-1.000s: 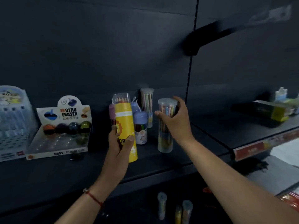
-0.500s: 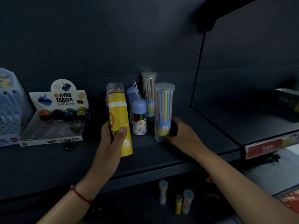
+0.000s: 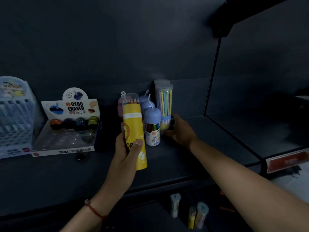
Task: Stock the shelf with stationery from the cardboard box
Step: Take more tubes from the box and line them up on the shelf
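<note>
On dark shelf (image 3: 167, 164): left hand (image 3: 127, 153), grip wrapped round tall yellow cardboard coloured-pencil tube (image 3: 134, 129), upright, base near shelf front. Right hand (image 3: 179, 129), grip curled round foot of clear plastic tube of pastel pencils (image 3: 164, 106), standing on shelf just beside three lilac-capped crayon jars (image 3: 152, 126). Gyro-eraser display box (image 3: 70, 124) to left.

Bare shelf (image 3: 209, 144) lies open right of the pencil tubes (image 3: 164, 101); leftward, the eraser display box (image 3: 66, 131) blocks passage.
</note>
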The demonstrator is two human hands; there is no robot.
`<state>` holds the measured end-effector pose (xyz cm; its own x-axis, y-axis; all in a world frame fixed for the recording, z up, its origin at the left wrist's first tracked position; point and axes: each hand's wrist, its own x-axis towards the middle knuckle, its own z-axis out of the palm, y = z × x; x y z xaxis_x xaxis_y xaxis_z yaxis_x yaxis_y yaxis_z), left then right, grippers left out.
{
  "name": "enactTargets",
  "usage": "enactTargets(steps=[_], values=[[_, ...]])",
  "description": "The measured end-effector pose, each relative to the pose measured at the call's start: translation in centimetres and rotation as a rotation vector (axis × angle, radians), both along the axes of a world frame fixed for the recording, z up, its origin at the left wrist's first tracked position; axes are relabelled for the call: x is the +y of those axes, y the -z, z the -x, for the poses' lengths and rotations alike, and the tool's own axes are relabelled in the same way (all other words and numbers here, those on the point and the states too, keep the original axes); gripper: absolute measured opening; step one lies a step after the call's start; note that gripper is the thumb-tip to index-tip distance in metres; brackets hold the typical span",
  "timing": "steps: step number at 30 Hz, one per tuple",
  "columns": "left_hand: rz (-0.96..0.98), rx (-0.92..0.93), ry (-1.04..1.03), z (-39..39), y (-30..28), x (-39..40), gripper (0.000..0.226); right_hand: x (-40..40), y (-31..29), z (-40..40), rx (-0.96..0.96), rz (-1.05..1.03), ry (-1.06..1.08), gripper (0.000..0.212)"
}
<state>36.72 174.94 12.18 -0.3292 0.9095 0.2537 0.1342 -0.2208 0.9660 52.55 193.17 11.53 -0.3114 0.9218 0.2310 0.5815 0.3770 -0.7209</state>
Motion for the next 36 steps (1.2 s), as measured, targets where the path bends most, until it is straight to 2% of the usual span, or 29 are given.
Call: enactTargets(steps=[5,8,10,13,14,15,17,19,21,23,27,30,33,36], values=[[-0.001,-0.012,0.019,0.1,-0.2,-0.1,0.050,0.4,0.2,0.7,0.019,-0.007,0.031,0.058],[-0.005,-0.008,0.029,0.2,-0.3,-0.2,0.046,-0.4,-0.5,0.3,0.060,0.074,0.025,0.072],[-0.004,-0.012,0.041,0.2,-0.4,-0.3,0.041,-2.2,-1.4,-0.4,0.191,0.097,0.106,0.079],[-0.015,-0.011,0.069,0.3,-0.5,-0.3,0.039,-8.4,-2.4,-1.2,0.386,-0.045,0.185,0.054],[-0.021,0.000,0.089,0.3,-0.6,-0.4,0.040,-10.8,-2.4,-1.2,0.406,-0.069,0.139,0.046],[-0.025,0.015,0.110,0.2,-0.6,-0.4,0.041,-13.4,-2.4,-1.0,0.392,-0.051,0.050,0.047],[-0.024,0.031,0.161,0.2,-0.5,-0.5,0.044,-17.6,-2.1,-0.2,0.276,0.044,-0.171,0.068],[-0.013,0.031,0.243,0.3,-0.2,-0.6,0.046,-19.7,-1.0,0.6,0.116,0.069,-0.264,0.092],[-0.011,0.056,0.315,0.1,0.0,-0.6,0.058,-20.4,-0.2,1.1,0.046,0.003,-0.211,0.100],[-0.012,0.095,0.369,-0.9,0.2,-1.0,0.063,-20.0,-0.1,0.9,0.078,-0.066,-0.112,0.101],[-0.040,0.154,0.424,-3.9,0.6,-1.6,0.073,-18.6,-0.6,-1.3,0.168,-0.145,0.014,0.079],[-0.054,0.172,0.423,-4.8,0.5,-1.1,0.070,-17.8,-1.6,-4.0,0.260,-0.089,0.003,0.057],[-0.074,0.438,0.415,-4.4,0.2,-0.4,0.063,-16.0,-1.8,-6.5,0.328,0.002,0.000,0.057],[-0.142,0.987,0.348,-3.7,-0.3,0.7,0.052,-13.6,-1.5,-8.1,0.391,0.102,0.011,0.060]])
